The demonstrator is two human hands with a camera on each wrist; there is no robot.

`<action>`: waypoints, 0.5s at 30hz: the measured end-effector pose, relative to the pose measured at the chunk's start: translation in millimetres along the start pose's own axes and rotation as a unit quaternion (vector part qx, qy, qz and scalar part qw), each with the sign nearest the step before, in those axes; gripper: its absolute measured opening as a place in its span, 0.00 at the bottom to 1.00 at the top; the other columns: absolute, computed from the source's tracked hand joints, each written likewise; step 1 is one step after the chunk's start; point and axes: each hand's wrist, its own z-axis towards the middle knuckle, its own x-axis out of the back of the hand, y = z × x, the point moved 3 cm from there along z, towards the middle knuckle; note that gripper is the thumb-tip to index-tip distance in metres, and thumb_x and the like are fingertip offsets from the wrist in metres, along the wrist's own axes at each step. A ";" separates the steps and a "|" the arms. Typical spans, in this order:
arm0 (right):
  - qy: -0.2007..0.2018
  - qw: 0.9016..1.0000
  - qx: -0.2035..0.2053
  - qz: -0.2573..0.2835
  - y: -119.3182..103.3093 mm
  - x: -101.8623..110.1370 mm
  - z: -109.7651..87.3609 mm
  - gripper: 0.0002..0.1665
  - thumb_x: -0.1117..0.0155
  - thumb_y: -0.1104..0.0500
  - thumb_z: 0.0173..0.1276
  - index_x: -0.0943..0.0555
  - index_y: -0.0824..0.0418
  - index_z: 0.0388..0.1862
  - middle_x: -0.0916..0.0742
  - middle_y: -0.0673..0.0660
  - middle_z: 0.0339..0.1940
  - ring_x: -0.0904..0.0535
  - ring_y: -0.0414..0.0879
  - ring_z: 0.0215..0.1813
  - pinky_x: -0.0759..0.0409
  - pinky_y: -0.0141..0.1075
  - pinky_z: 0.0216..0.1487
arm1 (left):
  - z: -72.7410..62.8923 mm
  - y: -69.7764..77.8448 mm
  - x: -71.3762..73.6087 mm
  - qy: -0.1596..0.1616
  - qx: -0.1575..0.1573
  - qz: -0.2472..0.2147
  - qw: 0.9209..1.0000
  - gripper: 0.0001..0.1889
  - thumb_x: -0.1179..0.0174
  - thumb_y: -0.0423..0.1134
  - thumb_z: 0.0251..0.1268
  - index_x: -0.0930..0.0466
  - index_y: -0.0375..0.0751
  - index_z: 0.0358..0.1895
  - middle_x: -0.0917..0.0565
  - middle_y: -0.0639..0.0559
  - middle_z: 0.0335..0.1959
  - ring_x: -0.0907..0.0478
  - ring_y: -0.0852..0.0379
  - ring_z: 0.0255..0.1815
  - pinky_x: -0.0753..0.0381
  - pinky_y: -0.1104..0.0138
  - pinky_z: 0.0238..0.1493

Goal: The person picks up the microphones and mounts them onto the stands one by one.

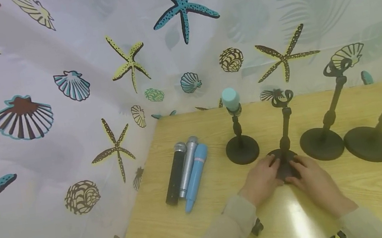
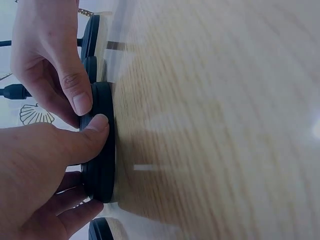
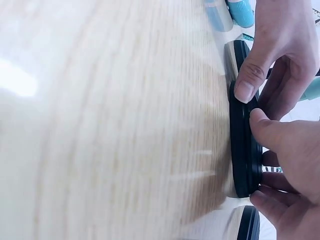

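A black desktop microphone stand (image 1: 285,126) with a round base (image 2: 105,155) and an unfilled clip on top stands on the wooden table. My left hand (image 1: 262,182) holds the left side of that base, its thumb over the front rim and its fingers along the side. From the other side my right hand (image 1: 313,181) grips the same base, with both thumbs close together in the two wrist views. To the left stands a shorter microphone stand (image 1: 241,148) whose clip holds a microphone with a mint-green head (image 1: 230,98). The undersides of both hands are partly hidden.
Left on the table (image 1: 147,229) lie a black microphone (image 1: 176,177), a silver microphone (image 1: 188,165) and a light-blue microphone (image 1: 196,176), side by side. Two more stands, a nearer one (image 1: 322,144) and a farther one (image 1: 371,143), are at the right. A patterned cloth (image 1: 168,57) hangs behind.
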 end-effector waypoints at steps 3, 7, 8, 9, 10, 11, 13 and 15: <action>0.013 1.000 0.012 -0.002 -2.0 0.6 -4.0 0.31 0.21 0.58 0.51 0.20 0.77 0.49 0.19 0.76 0.52 0.21 0.71 0.52 0.17 0.60 0.49 | -5.5 1.3 -0.5 0.006 -0.002 -0.004 1.000 0.37 0.39 0.60 0.64 0.34 0.48 0.74 0.32 0.51 0.74 0.32 0.57 0.73 0.26 0.70 0.68; 0.029 0.999 0.021 -0.004 -3.9 0.7 -8.9 0.30 0.20 0.60 0.48 0.19 0.76 0.47 0.18 0.75 0.50 0.19 0.70 0.50 0.16 0.58 0.47 | -12.2 3.5 -1.1 0.009 -0.003 -0.006 1.000 0.38 0.38 0.59 0.63 0.34 0.49 0.73 0.32 0.51 0.74 0.32 0.57 0.73 0.24 0.70 0.66; 0.030 0.999 0.022 -0.004 -4.6 0.9 -10.3 0.30 0.20 0.60 0.48 0.19 0.76 0.46 0.18 0.75 0.50 0.19 0.69 0.49 0.16 0.58 0.46 | -13.8 4.0 -1.1 0.008 -0.003 -0.008 1.000 0.38 0.37 0.59 0.62 0.34 0.49 0.73 0.32 0.52 0.74 0.32 0.57 0.73 0.24 0.71 0.65; 0.030 0.999 0.022 -0.004 -5.3 1.0 -11.6 0.30 0.20 0.60 0.48 0.19 0.76 0.46 0.18 0.74 0.50 0.19 0.69 0.49 0.15 0.58 0.45 | -15.2 4.7 -1.2 0.009 -0.004 -0.006 1.000 0.38 0.37 0.60 0.62 0.34 0.49 0.73 0.32 0.52 0.74 0.32 0.57 0.73 0.23 0.71 0.65; 0.029 0.999 0.020 -0.003 -6.2 1.4 -12.7 0.30 0.20 0.59 0.48 0.19 0.76 0.46 0.18 0.74 0.50 0.19 0.69 0.49 0.15 0.58 0.45 | -16.7 5.3 -0.8 0.013 -0.005 -0.003 1.000 0.38 0.37 0.60 0.61 0.33 0.49 0.73 0.32 0.52 0.74 0.32 0.57 0.72 0.23 0.71 0.65; 0.026 0.999 0.019 -0.001 -7.1 1.8 -13.9 0.30 0.20 0.59 0.48 0.19 0.76 0.46 0.18 0.74 0.50 0.19 0.69 0.50 0.15 0.57 0.45 | -18.4 5.9 -0.4 0.016 -0.007 0.000 1.000 0.38 0.37 0.60 0.61 0.33 0.49 0.73 0.31 0.51 0.73 0.32 0.57 0.72 0.23 0.71 0.64; 0.020 1.000 0.014 -0.002 -8.7 2.8 -16.1 0.31 0.20 0.57 0.48 0.18 0.76 0.46 0.18 0.74 0.50 0.19 0.69 0.50 0.15 0.58 0.46 | -21.9 7.3 0.3 0.021 -0.011 0.007 1.000 0.38 0.38 0.61 0.61 0.32 0.50 0.72 0.31 0.51 0.73 0.31 0.57 0.72 0.23 0.72 0.64; 0.014 1.000 0.009 -0.003 -9.8 4.0 -18.4 0.31 0.19 0.56 0.48 0.18 0.75 0.45 0.18 0.74 0.50 0.20 0.69 0.51 0.16 0.59 0.47 | -26.2 9.1 1.2 0.031 -0.017 0.010 0.999 0.38 0.38 0.61 0.60 0.31 0.49 0.72 0.30 0.51 0.72 0.30 0.56 0.71 0.23 0.72 0.64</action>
